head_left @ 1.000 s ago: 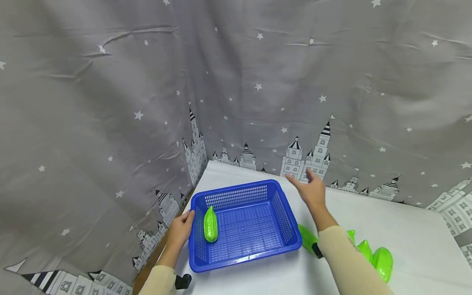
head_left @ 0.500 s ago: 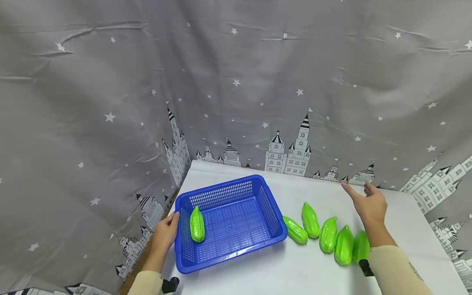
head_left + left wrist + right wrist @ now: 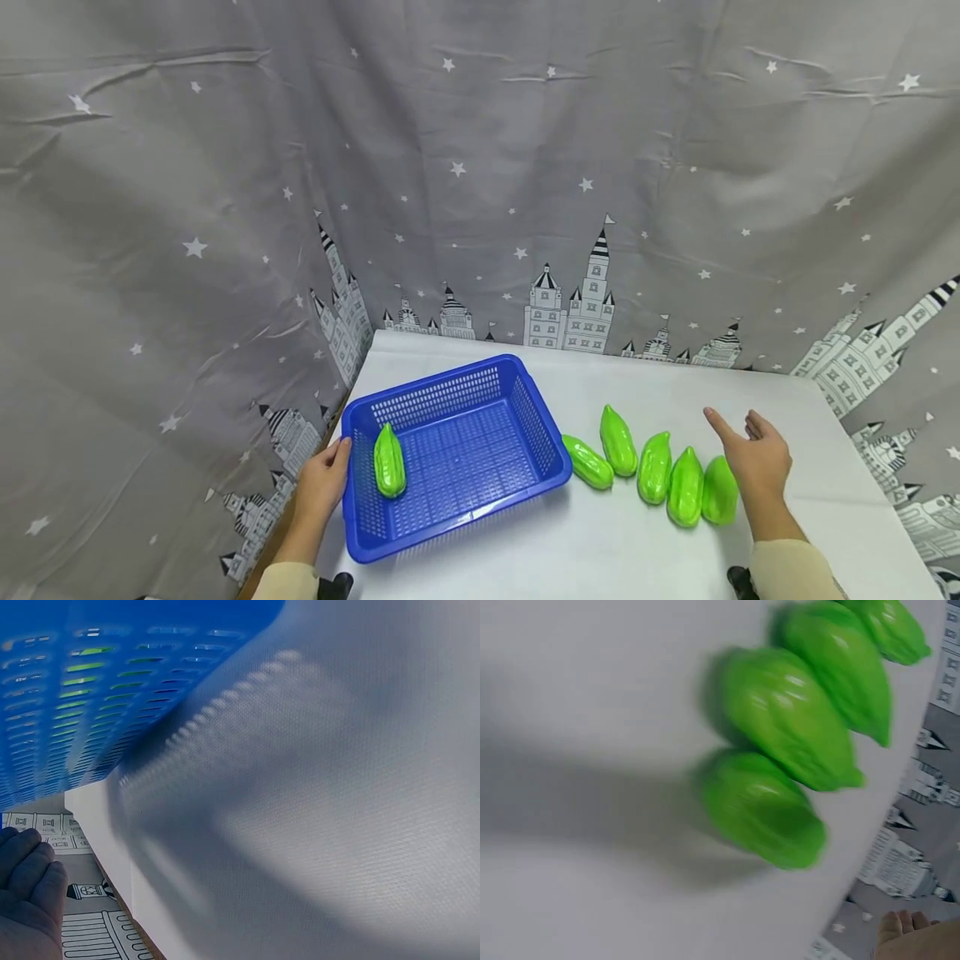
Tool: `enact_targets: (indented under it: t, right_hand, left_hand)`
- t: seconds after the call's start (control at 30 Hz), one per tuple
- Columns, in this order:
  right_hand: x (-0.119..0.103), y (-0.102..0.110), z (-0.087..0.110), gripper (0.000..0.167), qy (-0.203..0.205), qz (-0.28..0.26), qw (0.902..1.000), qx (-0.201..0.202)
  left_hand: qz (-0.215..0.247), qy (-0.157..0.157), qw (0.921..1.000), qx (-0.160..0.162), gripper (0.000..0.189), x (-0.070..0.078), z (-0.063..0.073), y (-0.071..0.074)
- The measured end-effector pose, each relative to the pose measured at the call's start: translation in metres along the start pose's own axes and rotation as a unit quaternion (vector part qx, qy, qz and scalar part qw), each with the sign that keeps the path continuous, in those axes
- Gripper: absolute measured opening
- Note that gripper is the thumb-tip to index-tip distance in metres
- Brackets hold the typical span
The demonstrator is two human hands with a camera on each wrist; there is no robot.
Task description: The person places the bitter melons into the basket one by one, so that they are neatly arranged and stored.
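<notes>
Green vegetables (image 3: 655,468): five lie in a slanting row on the white worktop (image 3: 622,558), starting beside the basket's right side and running toward the worktop's right edge; a sixth, the basketed vegetable (image 3: 389,462), lies along the basket's left wall.
Blue basket (image 3: 465,454): stands toward the worktop's left edge, its far side turned to the far edge.
Right hand (image 3: 757,462): a second ago it was out past the basket's far right corner, its forearm crossing the row; half a second later it was beyond the row's right end. Now it hangs a little nearer the worktop's near edge, just beside the rightmost vegetable (image 3: 720,490). Thumb spread well away from the extended fingers; nothing held.
Left hand (image 3: 321,485): stays at the basket's left rim throughout, thumb against it. In the left wrist view the fingers lie together outside the wall; whether they grip the rim I cannot tell.
Row: now plain to see along its whole length, where the right forearm hid part of it.
Basket count: unchanged at one. The shift looks like a change of reach only, bringing the right hand close to the rightmost vegetable with no vegetable moved.
</notes>
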State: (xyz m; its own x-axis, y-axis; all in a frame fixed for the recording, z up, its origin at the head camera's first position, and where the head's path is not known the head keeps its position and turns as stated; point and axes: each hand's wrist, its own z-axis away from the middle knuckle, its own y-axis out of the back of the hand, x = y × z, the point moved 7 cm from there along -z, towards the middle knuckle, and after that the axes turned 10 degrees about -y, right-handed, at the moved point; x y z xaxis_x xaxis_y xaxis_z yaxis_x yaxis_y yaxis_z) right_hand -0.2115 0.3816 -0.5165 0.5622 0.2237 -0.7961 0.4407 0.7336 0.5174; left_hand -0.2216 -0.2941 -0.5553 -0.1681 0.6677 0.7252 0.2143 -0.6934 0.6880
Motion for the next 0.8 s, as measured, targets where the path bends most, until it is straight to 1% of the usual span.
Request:
enact_targets:
  t: [0.1,0.2,0.3,0.4,0.53,0.67,0.8]
  right_hand:
    - [0.041,-0.008,0.001,0.105,-0.043,0.001,0.9990,0.008]
    - [0.080,-0.018,0.006,0.105,-0.090,0.004,0.9957,0.019]
    - [0.104,-0.027,0.012,0.105,-0.120,-0.004,0.9923,0.029]
    - [0.107,-0.030,0.012,0.107,-0.122,-0.018,0.9917,0.036]
    - [0.110,-0.029,0.009,0.104,-0.121,-0.034,0.9911,0.045]
    - [0.120,-0.031,0.009,0.087,-0.134,-0.024,0.9891,0.057]
    - [0.124,-0.034,0.008,0.074,-0.139,-0.017,0.9874,0.074]
  left_hand:
    - [-0.003,0.000,1.0000,0.002,0.073,-0.004,0.001,-0.001]
    - [-0.008,-0.004,0.9999,0.007,0.072,-0.004,0.001,-0.001]
    - [-0.009,-0.009,0.9997,0.018,0.072,-0.004,-0.001,-0.001]
    - [-0.005,-0.016,0.9994,0.031,0.071,0.001,-0.006,0.001]
    - [0.002,-0.021,0.9995,0.022,0.073,0.005,-0.009,-0.002]
    - [-0.001,-0.011,0.9999,0.010,0.072,0.001,-0.003,-0.004]
    - [-0.004,-0.004,0.9999,0.009,0.072,-0.003,0.000,-0.005]
